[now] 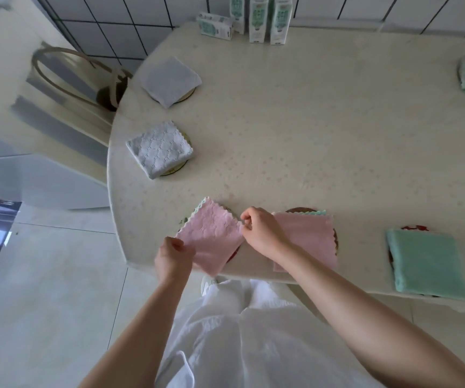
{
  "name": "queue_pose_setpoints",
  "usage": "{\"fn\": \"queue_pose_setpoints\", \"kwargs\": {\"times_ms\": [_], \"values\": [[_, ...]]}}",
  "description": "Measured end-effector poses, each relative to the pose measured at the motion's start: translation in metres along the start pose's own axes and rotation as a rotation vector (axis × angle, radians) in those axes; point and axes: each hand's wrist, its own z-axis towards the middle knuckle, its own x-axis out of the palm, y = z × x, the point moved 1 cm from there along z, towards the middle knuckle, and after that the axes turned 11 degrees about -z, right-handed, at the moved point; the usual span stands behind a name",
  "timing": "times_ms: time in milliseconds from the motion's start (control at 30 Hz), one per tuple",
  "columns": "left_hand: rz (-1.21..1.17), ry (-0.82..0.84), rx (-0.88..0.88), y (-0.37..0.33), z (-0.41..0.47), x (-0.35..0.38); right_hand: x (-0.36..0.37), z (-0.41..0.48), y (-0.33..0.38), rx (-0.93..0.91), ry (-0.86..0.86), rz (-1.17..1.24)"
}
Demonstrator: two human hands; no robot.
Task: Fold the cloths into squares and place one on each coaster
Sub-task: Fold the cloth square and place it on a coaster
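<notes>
Head view. Folded pink cloth (210, 236) lies on a coaster (233, 254) at the table's (281, 135) near edge, toward its left end. Left hand (174, 256) pinches the cloth's near-left edge; right hand (262, 233), fingers curled, pinches its right corner.

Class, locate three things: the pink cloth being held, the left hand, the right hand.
held pink cloth (210, 233): head view, its middle.
left hand (173, 254): head view, hand's middle.
right hand (259, 231): head view, hand's middle.

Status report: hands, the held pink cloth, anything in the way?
Left hand and right hand pinch pink cloth corners. Folded square, over its coaster. Second pink cloth alongside, nothing blocking.
</notes>
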Motion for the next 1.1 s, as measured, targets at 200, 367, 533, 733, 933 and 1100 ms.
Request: {"fn": "queue_pose_setpoints", "kwargs": {"times_ms": [200,367,533,733,933,1100], "values": [[-0.346,0.229,-0.357,0.013,0.018,-0.015,0.03,0.021,0.036,0.17,-0.027,-0.083],[-0.54,0.349,-0.536,0.012,0.013,-0.015,0.03,0.029,0.041,0.297,0.022,-0.054],[-0.593,0.353,-0.56,0.012,0.012,-0.013,0.022,0.029,0.044,0.39,0.149,0.038],[-0.611,0.351,-0.461,-0.001,0.013,-0.014,0.012,0.02,0.046,0.473,0.211,0.315],[-0.405,0.344,-0.098,-0.023,0.021,-0.031,0.012,0.002,0.036,0.53,0.219,0.499],[-0.308,0.351,0.002,-0.032,0.037,-0.032,0.029,-0.012,0.027,0.559,0.196,0.561]]}}
